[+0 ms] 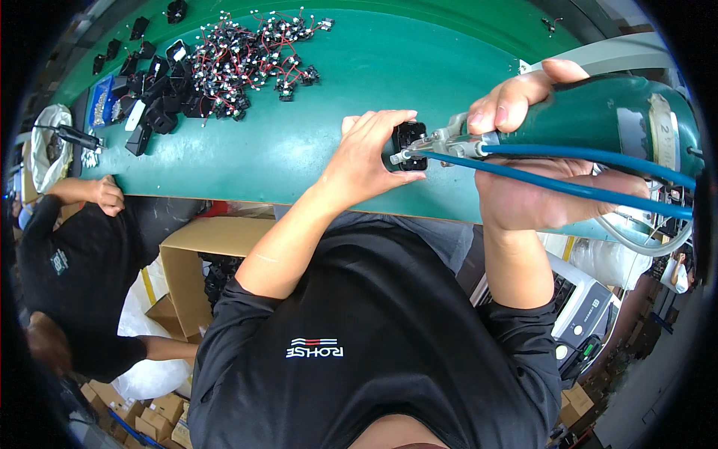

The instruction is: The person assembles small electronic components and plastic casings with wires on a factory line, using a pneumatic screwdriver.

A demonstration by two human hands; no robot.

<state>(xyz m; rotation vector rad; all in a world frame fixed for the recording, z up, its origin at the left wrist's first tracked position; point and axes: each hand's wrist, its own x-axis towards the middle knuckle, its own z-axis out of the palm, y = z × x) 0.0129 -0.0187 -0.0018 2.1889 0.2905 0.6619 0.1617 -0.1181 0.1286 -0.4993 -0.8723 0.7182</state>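
Observation:
My left hand (359, 159) is closed round a small black plastic housing (410, 135), its fingers and thumb gripping opposite sides just above the green bench. My right hand (523, 196) wraps round a thick green cylindrical tool (591, 112), fingers over the top and palm beneath. The tool's metal nozzle end (441, 144) reaches over the housing and covers part of its inside; whether it touches cannot be seen. Two blue hoses (568, 178) run along the tool from the right to its nozzle end.
On the green bench (359, 67) lie a heap of small black parts with red wires (239, 63) and several black housings (161, 97). A blue tray (101, 101) holds tiny metal pieces. A co-worker's hand (109, 196) rests at the left edge. A cardboard box (183, 262) stands below.

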